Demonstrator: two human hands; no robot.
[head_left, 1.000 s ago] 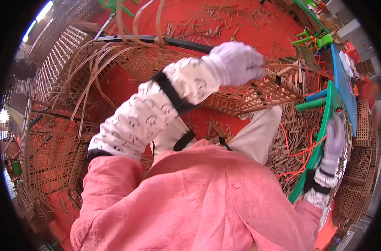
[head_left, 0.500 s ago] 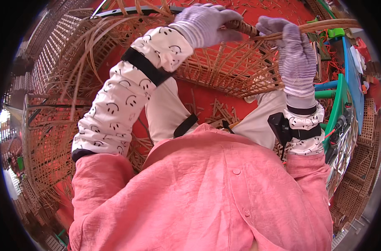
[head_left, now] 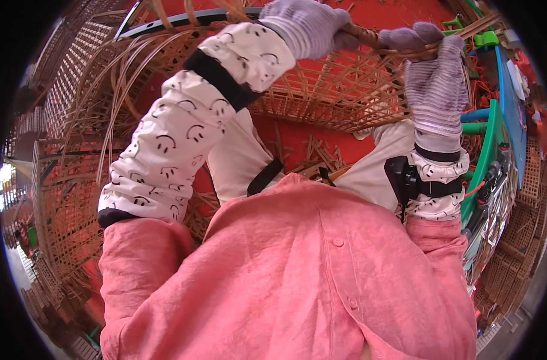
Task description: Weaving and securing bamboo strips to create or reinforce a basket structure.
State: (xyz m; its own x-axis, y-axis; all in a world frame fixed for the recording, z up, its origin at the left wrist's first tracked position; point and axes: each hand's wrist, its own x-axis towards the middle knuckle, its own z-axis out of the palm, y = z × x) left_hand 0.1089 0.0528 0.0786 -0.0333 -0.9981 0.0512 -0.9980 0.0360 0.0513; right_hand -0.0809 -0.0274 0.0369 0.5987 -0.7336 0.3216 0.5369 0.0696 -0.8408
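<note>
- Beneath left hand (head_left: 309,29) and right hand (head_left: 434,75), woven wicker panel (head_left: 339,99) is spreading.
- Left fingers are gripping its wrapped rim (head_left: 363,37).
- Right fingers are clasping a brown strip (head_left: 476,27).
- Red floor (head_left: 293,139) is lying below, bearing brown offcuts (head_left: 323,153).

Flat, bright red floor (head_left: 288,134): visible near the middle and along the upper edge.
On it: loose, thin, straight brown strips (head_left: 323,157), lying crisscross near the middle.
Long, flat blue tabletop (head_left: 510,105): far right, bearing pale sheets (head_left: 516,75).
</note>
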